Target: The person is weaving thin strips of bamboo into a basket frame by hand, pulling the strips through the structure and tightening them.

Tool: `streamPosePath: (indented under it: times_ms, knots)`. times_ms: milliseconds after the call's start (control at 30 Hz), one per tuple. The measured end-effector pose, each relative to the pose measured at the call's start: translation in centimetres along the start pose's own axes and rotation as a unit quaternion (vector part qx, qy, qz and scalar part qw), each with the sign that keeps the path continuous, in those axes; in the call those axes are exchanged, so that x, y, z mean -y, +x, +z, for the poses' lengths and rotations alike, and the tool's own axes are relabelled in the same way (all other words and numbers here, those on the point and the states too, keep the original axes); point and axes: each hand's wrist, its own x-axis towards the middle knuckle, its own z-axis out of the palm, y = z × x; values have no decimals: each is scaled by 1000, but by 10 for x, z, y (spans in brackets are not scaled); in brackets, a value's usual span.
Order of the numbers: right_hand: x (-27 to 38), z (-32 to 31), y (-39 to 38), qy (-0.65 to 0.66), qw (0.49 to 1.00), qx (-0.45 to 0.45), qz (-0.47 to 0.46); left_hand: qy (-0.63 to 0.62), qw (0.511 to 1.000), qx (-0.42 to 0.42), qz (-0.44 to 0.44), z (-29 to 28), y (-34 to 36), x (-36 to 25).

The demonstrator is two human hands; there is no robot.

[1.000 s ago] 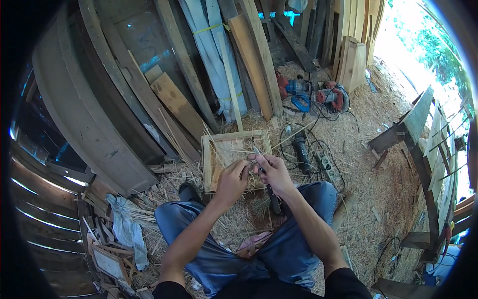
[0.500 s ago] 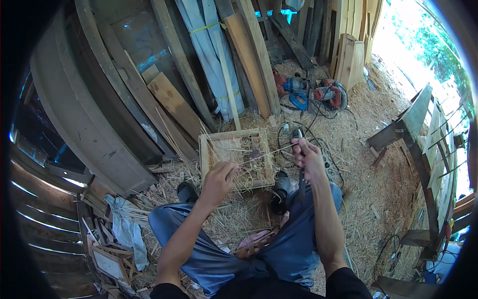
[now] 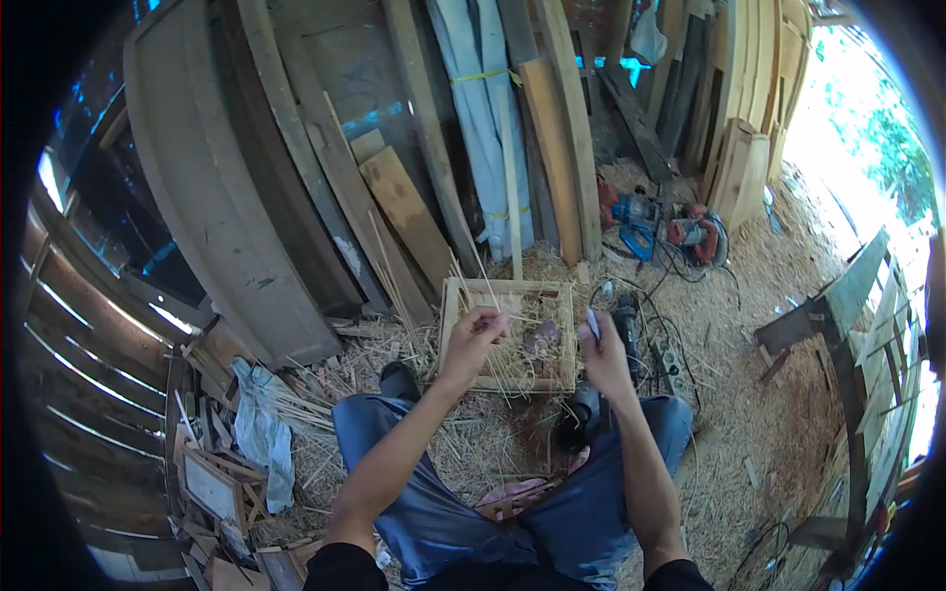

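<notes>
My left hand [image 3: 474, 347] is closed with its fingertips pinched on a thin pale wooden strip [image 3: 486, 272] that slants upward from the fingers. It hovers over the left part of a square wooden frame [image 3: 564, 335] on the ground. Just beyond the frame's right side, my right hand [image 3: 605, 361] is wrapped round a knife; its short pale blade [image 3: 593, 322] points up and away, while the handle is hidden in the fist. Inside the frame lie loose thin shavings and a dark purplish lump [image 3: 541, 340], which I cannot identify.
Red and blue power tools [image 3: 698, 239] with black cords sit at the far right. Planks [image 3: 406, 212] and a pale wrapped bundle [image 3: 475, 128] lean on the far wall. Shavings cover the ground around my feet. A crumpled plastic sheet [image 3: 262, 428] lies left, and a wooden structure [image 3: 838, 295] stands right.
The strip stretched between both hands before; now it points upward from my left hand alone. My right hand with the knife no longer touches it. The whole view has shifted.
</notes>
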Motion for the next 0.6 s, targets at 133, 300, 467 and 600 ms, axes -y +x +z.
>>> streamPosePath:
  times_ms: [133,300,467,600]
  knots:
    - [35,18,-7,12,997,81,10,-13,1000,16,-2,17,1,-1]
    - [36,15,-5,-16,993,114,-11,-26,999,27,-26,22,3,-9]
    - [13,-4,0,-98,990,89,-47,486,859,7,160,23,-23,-53]
    - [14,-10,4,-135,983,86,-89,509,739,-55,438,10,-7,-66]
